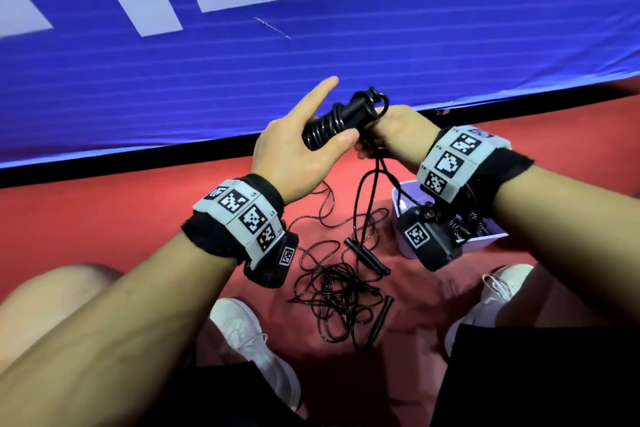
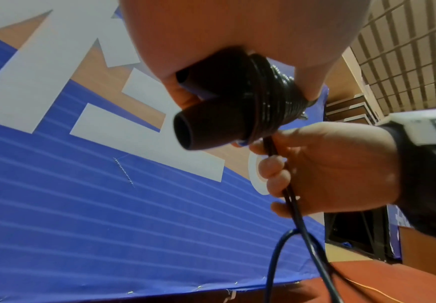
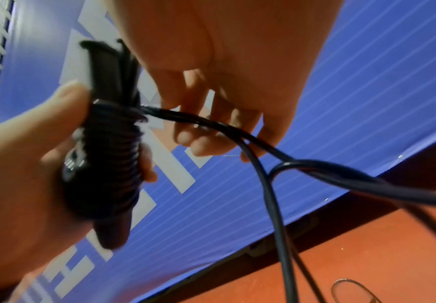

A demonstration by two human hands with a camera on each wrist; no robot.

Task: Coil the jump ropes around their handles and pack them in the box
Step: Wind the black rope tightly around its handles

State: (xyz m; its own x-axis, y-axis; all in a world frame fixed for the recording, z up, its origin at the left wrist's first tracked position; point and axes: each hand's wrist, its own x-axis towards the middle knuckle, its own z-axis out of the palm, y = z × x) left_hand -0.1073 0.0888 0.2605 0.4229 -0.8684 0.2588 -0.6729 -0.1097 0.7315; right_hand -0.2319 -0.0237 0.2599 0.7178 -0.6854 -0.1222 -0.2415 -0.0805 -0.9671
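Red floor (image 1: pixel 104 218) beneath blue banner (image 1: pixel 173 87). Left hand (image 1: pixel 294 156) gripped coiled handles (image 1: pixel 341 121), index finger straight. Right hand (image 1: pixel 394 135) pinched loose rope (image 1: pixel 367 191). Box (image 1: pixel 485 241) by right foot; tangled ropes (image 1: pixel 332 284) between feet.

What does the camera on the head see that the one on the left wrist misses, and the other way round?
Only the head view shows the loose tangle of ropes on the red floor, the lavender box under the right wrist, and the white shoes. Only the left wrist view looks into the open ends of the two handles and shows a gridded ceiling. Both show the left hand gripping the coiled bundle, the right hand curled round the trailing rope, and the blue banner behind.
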